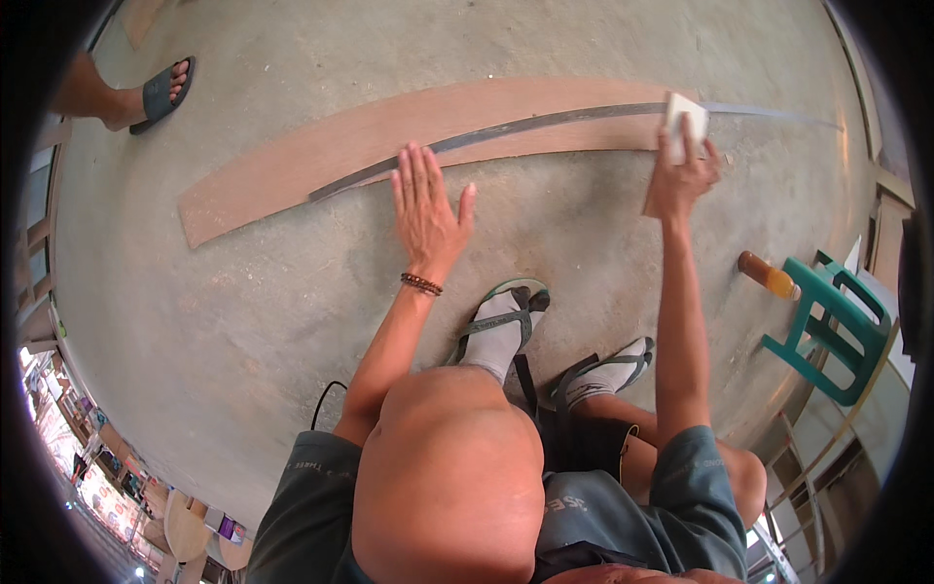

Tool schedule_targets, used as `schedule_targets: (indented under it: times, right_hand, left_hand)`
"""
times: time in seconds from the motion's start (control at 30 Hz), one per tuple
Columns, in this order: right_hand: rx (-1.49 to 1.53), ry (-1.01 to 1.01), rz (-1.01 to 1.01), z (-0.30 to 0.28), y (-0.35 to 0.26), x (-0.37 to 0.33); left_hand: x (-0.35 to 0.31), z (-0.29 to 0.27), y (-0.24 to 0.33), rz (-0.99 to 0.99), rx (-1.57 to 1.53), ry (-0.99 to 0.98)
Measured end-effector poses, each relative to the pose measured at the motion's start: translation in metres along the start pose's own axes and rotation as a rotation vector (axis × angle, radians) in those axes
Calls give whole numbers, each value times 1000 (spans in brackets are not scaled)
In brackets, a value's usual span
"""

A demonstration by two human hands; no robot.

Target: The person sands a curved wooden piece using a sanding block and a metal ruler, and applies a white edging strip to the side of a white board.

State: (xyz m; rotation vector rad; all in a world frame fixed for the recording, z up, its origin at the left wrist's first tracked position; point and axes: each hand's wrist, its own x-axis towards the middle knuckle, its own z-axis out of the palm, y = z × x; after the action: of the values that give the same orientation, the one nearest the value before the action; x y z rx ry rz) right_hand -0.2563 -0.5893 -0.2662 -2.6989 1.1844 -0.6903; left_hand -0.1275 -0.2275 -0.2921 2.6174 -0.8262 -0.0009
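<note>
A long brown board [282, 161] lies on the floor in front of me. Along it runs a thin dark strip [545, 121], whose paler right end reaches past the board onto the floor. My left hand [428, 216] is spread flat, its fingertips on the strip toward its left end and its palm over the floor. At the board's right end, my right hand [686, 175] grips a white rectangular block [686, 115] against the strip. Slight motion blur covers that hand, and the block's underside is hidden. A small brown edge [650, 200] shows beside the palm.
Another person's sandalled foot [165, 95] stands at the far left. To my right are a green plastic stool [837, 341] and a bottle of orange-brown liquid [769, 276] lying by it. My feet in sandals [501, 326] rest on the concrete floor [243, 331] near the board.
</note>
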Motion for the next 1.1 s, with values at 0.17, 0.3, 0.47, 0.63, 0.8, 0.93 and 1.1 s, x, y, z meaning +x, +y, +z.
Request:
schedule_targets:
  times: [0.17, 0.3, 0.47, 0.63, 0.8, 0.93, 1.1]
  right_hand:
    - [221, -149, -159, 8, -126, -62]
    - [280, -292, -317, 18, -199, -103]
    - [276, -316, -408, 35, -205, -108]
    - [-19, -194, -133, 23, -94, -26]
    - [65, -178, -160, 34, -141, -53]
    - [238, -357, -460, 38, -183, -111]
    - [-58, -255, 33, 18, -93, -18]
  left_hand:
    - [18, -3, 28, 63, -91, 11]
    - [2, -17, -5, -37, 92, 36]
    - [-6, -20, -26, -35, 189, -38]
    - [-6, -21, -20, -44, 192, -26]
    - [-4, -20, -19, -26, 208, -19]
    - [-4, -21, -22, -17, 236, -43]
    - [-5, -22, -20, -20, 256, -32]
